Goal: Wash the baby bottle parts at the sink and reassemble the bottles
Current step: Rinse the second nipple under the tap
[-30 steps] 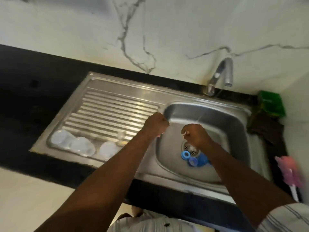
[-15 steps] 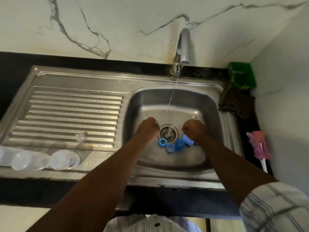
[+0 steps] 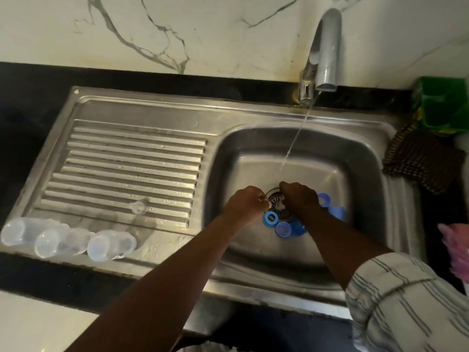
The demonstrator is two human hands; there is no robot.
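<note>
1. Head view looked down on the steel sink point(image 3: 365, 158), set in the black counter point(image 3: 33, 102). Both my forearms reached into its basin.
2. My left hand point(image 3: 245, 205) hung just left of the drain strainer point(image 3: 278, 203). Its fingers point(image 3: 260, 199) were curled tight toward the palm, and I could not tell whether they pinched anything.
3. My right hand point(image 3: 300, 199) sat over the right side of the strainer, knuckles up. Its fingers were curled under and hidden, so I could not tell what they held, if anything.
4. A thin stream of water point(image 3: 297, 138) ran from the faucet point(image 3: 326, 47) and fell just behind my right hand.
5. On the basin floor, a blue ring point(image 3: 271, 217) lay at the front edge of the strainer. Another blue ring point(image 3: 284, 228) lay just in front of it, and a 3rd blue ring point(image 3: 323, 199) lay beyond my right wrist, beside a blurred blue cap point(image 3: 338, 213).
6. 3 clear bottles point(image 3: 50, 241) lay on their sides, side by side, at the front left of the drainboard point(image 3: 127, 161). A small clear piece point(image 3: 138, 207) sat on the ribs, apart from them.
7. Right of the basin stood a green container point(image 3: 441, 105) with a dark cloth point(image 3: 421, 161) just in front of it. A blurred pink brush point(image 3: 456, 247) showed at the frame's edge, above my striped sleeve point(image 3: 406, 301).
</note>
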